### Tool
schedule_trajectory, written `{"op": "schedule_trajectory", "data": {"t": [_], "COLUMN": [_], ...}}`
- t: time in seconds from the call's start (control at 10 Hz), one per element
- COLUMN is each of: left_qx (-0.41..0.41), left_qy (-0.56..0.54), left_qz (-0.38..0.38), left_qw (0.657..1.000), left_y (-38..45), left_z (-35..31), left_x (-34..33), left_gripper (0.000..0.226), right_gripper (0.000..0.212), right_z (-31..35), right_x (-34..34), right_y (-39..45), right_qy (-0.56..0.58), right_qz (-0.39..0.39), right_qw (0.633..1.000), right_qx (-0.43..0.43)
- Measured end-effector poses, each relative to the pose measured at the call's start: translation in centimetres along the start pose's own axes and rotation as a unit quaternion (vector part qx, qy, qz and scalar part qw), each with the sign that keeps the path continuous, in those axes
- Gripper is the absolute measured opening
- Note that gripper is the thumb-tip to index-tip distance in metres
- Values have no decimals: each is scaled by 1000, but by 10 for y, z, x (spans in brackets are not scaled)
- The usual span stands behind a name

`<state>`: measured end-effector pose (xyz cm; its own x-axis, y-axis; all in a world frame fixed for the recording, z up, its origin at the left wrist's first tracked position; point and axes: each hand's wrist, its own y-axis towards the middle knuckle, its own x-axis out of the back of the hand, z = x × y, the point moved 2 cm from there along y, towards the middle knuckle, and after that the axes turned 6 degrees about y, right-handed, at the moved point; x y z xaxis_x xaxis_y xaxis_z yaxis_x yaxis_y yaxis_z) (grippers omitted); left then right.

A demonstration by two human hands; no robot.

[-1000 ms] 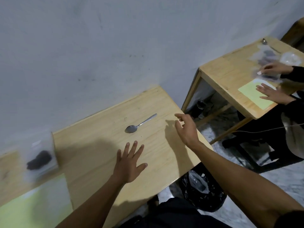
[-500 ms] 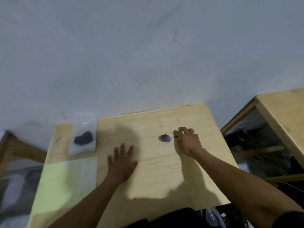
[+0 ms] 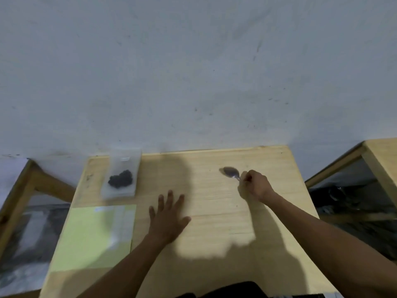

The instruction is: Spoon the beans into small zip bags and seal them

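A clear zip bag point(image 3: 122, 175) with a dark clump of beans point(image 3: 120, 179) lies at the back left of the wooden table point(image 3: 214, 211). On the green sheet point(image 3: 86, 235) at the front left rest clear small bags point(image 3: 117, 224), hard to make out. My right hand point(image 3: 255, 185) grips the handle of a metal spoon point(image 3: 231, 172), whose bowl points left, just above the tabletop. My left hand point(image 3: 166, 214) lies flat on the table's middle, fingers spread.
A grey wall point(image 3: 193, 72) rises right behind the table. Another wooden table point(image 3: 382, 155) stands to the right across a gap, and a wooden frame point(image 3: 19, 190) stands to the left.
My view swung left and centred on the table. My right hand reached the spoon, closed on its handle and lifted it slightly. My left hand stayed flat on the table.
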<state>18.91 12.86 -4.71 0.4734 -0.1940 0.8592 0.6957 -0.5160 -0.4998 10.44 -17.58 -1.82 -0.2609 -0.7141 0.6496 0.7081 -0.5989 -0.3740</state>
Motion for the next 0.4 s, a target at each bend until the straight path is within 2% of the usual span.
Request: {"op": "schedule_trajectory", "data": {"t": [0.1,0.2,0.3,0.4], "left_qx": [0,2,2,-2], "left_qy": [0,4,-7,-13], "left_qz": [-9,-8,-11,-17], "left_qw": [1000,1000,1000,1000], "left_y": [0,2,1,-1], "left_z": [1,2,2,1], "left_x": [-2,-2,-2,-3], "left_gripper": [78,78,79,79], "right_gripper": [7,7,12,19], "right_z": [6,3,4,7], "right_x": [7,9,6,1], "right_y": [16,34,38,39], "right_qy": [143,186,180,156], "right_qz": [-48,-63,-79,-114], "right_qw": [984,970,968,975], "right_qx": [-96,-142,-156,-107]}}
